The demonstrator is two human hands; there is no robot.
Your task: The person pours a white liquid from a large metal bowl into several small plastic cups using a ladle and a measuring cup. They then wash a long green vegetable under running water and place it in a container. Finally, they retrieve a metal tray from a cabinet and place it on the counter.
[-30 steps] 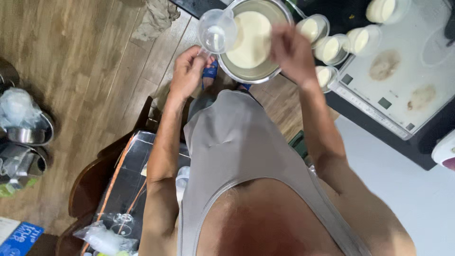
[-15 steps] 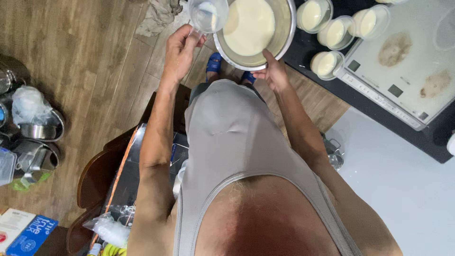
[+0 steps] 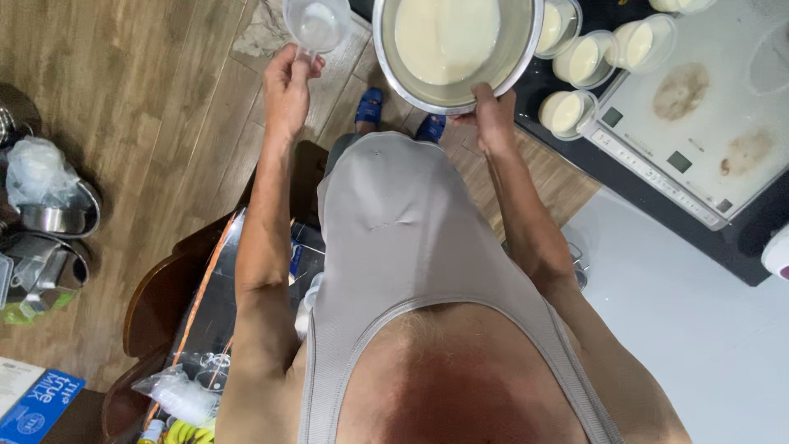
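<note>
Above the wooden floor (image 3: pixel 140 123), the left hand (image 3: pixel 289 78) holds a clear plastic cup (image 3: pixel 317 23) upright, fingers (image 3: pixel 306 64) pinched round its base or handle; just beside it, toward the right, the right hand (image 3: pixel 493 115) grips the near rim of a steel bowl (image 3: pixel 394 70) of pale cream liquid, fingers curled on the rim; cup and bowl sit close, almost touching, cup left of bowl; small filled cups (image 3: pixel 575 62) stand on the dark surface (image 3: pixel 740 247) beyond the bowl, beside a white scale-like slab (image 3: pixel 707 115)
</note>
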